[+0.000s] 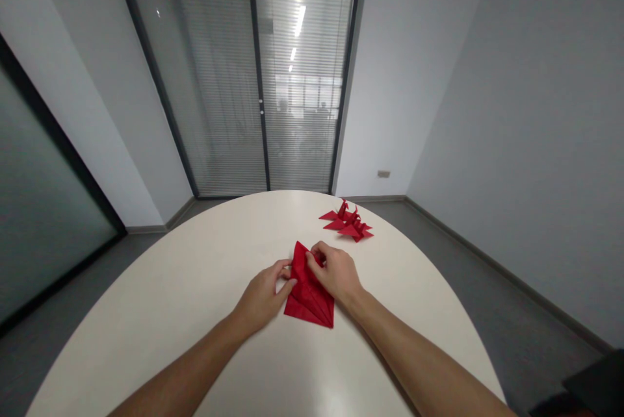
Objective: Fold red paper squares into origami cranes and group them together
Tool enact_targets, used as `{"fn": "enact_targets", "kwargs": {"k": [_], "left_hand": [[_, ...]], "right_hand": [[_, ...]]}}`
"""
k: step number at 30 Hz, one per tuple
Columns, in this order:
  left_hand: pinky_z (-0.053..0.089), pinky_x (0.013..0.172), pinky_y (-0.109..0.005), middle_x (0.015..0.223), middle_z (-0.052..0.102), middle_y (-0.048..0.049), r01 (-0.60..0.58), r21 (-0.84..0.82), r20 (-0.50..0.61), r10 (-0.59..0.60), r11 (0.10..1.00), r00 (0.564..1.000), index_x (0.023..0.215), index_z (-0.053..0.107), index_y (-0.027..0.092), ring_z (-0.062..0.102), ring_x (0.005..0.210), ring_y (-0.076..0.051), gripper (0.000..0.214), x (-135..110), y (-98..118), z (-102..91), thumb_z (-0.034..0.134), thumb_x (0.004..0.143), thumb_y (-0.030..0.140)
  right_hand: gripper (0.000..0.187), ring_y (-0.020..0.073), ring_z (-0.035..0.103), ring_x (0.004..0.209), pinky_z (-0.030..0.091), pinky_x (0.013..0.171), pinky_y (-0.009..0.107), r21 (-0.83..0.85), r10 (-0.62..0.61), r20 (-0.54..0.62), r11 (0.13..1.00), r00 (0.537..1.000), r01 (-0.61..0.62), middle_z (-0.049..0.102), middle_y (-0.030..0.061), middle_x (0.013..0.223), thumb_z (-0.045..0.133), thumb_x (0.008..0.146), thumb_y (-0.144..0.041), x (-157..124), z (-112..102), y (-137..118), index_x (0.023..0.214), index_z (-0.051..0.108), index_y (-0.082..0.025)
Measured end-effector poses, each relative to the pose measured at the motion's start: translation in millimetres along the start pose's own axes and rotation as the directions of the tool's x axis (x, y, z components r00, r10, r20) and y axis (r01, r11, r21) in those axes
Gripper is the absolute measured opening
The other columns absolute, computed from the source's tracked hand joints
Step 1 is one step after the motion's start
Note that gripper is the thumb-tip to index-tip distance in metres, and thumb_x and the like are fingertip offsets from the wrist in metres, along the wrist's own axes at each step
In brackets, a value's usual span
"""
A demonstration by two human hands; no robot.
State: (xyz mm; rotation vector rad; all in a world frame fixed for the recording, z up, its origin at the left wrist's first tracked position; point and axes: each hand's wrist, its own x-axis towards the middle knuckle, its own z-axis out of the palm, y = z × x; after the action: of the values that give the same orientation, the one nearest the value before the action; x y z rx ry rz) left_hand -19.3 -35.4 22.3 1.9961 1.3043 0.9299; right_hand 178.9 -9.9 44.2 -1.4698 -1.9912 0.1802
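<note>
A sheet of red origami paper [307, 297], partly folded and creased, lies on the table between my hands. Its narrow corner points away from me and its wide edge faces me. My left hand [266, 293] pinches the left edge between thumb and fingers. On the upper right edge, my right hand [335, 269] has its thumb on top of the paper and its fingers curled at the edge. Parts of the paper's right side are hidden under that hand.
Several folded red paper cranes [351, 223] stand in a cluster near the far right rim of the round white table [195, 293]. Beyond it are a glass partition with blinds [302, 131] and a grey wall. A dark object [597, 384] shows at the lower right corner.
</note>
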Motion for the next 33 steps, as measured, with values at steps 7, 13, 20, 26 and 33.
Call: {"fn": "enact_targets", "kwargs": {"k": [7,13,20,26,33], "left_hand": [[0.052,0.088,-0.033,0.094,0.077,-0.007,-0.004,0.0,-0.046,0.004,1.0,0.999,0.121,0.061,0.019,0.072,0.092,-0.022,0.031,1.8,-0.8,0.1,0.054,0.091,0.025],[0.053,0.084,-0.031,0.091,0.077,-0.006,-0.009,-0.028,-0.097,0.007,1.0,0.995,0.113,0.067,0.019,0.072,0.087,-0.021,0.026,3.2,4.6,-1.1,0.053,0.091,0.024],[0.052,0.092,-0.035,0.102,0.075,-0.0081,-0.069,0.042,-0.117,0.074,0.997,0.99,0.111,0.068,0.02,0.07,0.095,-0.022,0.024,4.5,-4.4,2.2,0.055,0.092,0.027],[0.046,0.104,-0.045,0.107,0.075,-0.0071,-0.166,0.185,-0.107,0.188,0.969,0.976,0.11,0.069,0.023,0.067,0.104,-0.025,0.022,2.6,-4.3,1.4,0.057,0.092,0.027],[0.037,0.113,-0.049,0.108,0.076,-0.0049,-0.201,0.22,-0.055,0.218,0.955,0.974,0.114,0.068,0.025,0.065,0.108,-0.025,0.023,1.8,-0.3,-1.0,0.056,0.094,0.026]], "right_hand": [[0.016,0.0155,0.062,0.072,0.041,0.068,0.025,0.101,-0.028,-0.014,0.994,1.0,0.029,0.071,0.0009,0.085,0.054,0.093,-0.031,-1.4,0.3,1.3,0.087,0.065,-0.022],[0.011,0.0153,0.059,0.067,0.038,0.062,0.025,0.099,-0.011,0.044,0.995,0.999,0.007,0.068,-0.0007,0.074,0.061,0.087,-0.03,-1.6,-1.1,-1.2,0.081,0.064,-0.022],[0.042,0.0192,0.066,0.096,0.05,0.087,0.032,0.266,-0.126,0.018,0.957,0.992,0.117,0.071,0.0046,0.112,0.061,0.087,-0.023,-1.6,-4.1,2.7,0.129,0.058,-0.024],[0.063,0.0225,0.057,0.124,0.043,0.108,0.041,0.373,-0.337,0.033,0.878,0.941,0.301,0.059,0.0094,0.138,0.062,0.089,-0.02,-1.7,-8.6,3.9,0.148,0.04,-0.025],[0.032,0.0226,0.063,0.108,0.047,0.099,0.041,0.313,-0.342,-0.016,0.891,0.939,0.33,0.069,0.0077,0.114,0.06,0.093,-0.02,0.5,-12.6,-1.9,0.124,0.06,-0.024]]}}
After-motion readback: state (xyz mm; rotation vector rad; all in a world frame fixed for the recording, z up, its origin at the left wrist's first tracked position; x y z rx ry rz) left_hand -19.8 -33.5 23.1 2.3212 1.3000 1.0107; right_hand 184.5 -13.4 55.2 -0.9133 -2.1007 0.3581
